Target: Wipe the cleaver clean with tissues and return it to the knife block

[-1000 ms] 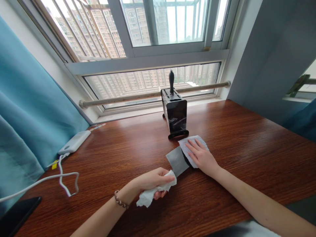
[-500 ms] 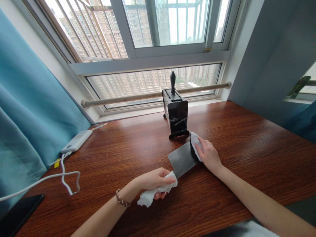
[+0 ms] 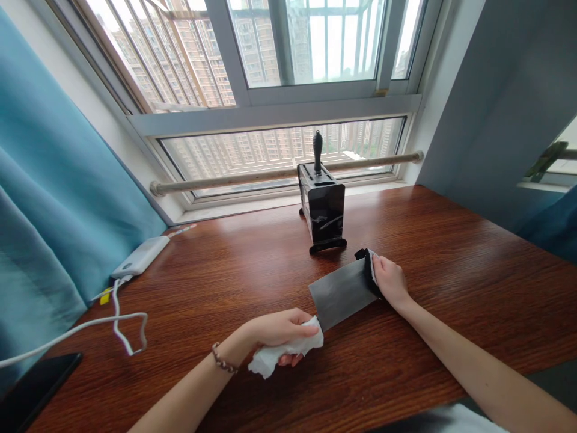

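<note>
A cleaver (image 3: 345, 293) with a broad grey blade is held above the wooden table, its blade pointing right. My left hand (image 3: 286, 334) is closed around the handle end through a crumpled white tissue (image 3: 265, 361), which hides the handle. My right hand (image 3: 391, 279) grips a black-and-white cloth (image 3: 370, 273) folded over the far end of the blade, covering that end. Just beyond the cleaver stands a black knife block (image 3: 327, 213) with one dark-handled tool (image 3: 317, 150) upright in it.
On the brown table (image 3: 216, 258), a white power bank (image 3: 139, 258) with a white cable (image 3: 115, 319) lies at left, beside a blue curtain (image 3: 58, 180). A flat black device (image 3: 40, 385) is at the near left. A window and a rail (image 3: 252, 177) are behind.
My right hand has slid the cloth outward to the right along the blade, baring more of it. My left hand keeps its hold, almost unmoved.
</note>
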Demonstrator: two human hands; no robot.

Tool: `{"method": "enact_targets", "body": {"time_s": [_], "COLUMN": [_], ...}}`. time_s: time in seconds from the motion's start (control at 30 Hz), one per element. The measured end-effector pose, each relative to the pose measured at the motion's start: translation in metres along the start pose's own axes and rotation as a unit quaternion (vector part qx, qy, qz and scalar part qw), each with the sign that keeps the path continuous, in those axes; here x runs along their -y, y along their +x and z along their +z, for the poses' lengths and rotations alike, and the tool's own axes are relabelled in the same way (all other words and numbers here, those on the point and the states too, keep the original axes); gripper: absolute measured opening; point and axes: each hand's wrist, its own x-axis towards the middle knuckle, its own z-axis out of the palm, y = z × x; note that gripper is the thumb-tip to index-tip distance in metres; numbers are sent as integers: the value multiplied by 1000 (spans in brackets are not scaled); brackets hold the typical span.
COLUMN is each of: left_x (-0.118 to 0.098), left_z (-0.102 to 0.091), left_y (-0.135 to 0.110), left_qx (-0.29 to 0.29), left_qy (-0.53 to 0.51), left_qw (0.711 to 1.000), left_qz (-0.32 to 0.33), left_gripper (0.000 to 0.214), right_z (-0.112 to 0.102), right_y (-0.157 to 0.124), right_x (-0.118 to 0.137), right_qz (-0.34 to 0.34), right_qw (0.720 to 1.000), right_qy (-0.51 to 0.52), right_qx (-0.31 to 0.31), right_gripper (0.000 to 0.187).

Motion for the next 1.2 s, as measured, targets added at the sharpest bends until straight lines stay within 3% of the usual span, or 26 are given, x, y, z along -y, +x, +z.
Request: {"method": "enact_targets", "body": {"time_s": [0.33, 0.5, 0.6, 0.73, 0.83, 1.07, 1.2], "left_x": [3, 3, 3, 3, 3, 2, 0], "left_z": [1, 1, 2, 2, 2, 0, 0], "left_y": [0, -1, -1, 0, 0, 1, -1], "left_qx": [0, -2, -9, -11, -10, -10, -14], "left_qy": [-7, -13, -19, -22, -27, -61, -67], "left_qw": [1000, 1000, 1000, 999, 999, 998, 997], "left_qz": [8, 8, 12, 24, 27, 22, 21], "left_gripper": [24, 24, 23, 23, 24, 26, 29], "right_z": [-1, 6, 10, 9, 5, 8, 9], "right_y": [2, 3, 3, 4, 3, 6, 12], "right_x": [-2, -6, -6, -1, 2, -1, -4], "right_qz": [-3, 5, 38, 109, 151, 189, 189], "right_qw": [995, 976, 934, 824, 757, 682, 683], "right_qy": [98, 213, 354, 556, 635, 702, 693], "right_qx": [-16, -41, -43, -26, -29, -76, -129], "right_gripper": [55, 53, 48, 39, 37, 36, 39]}}
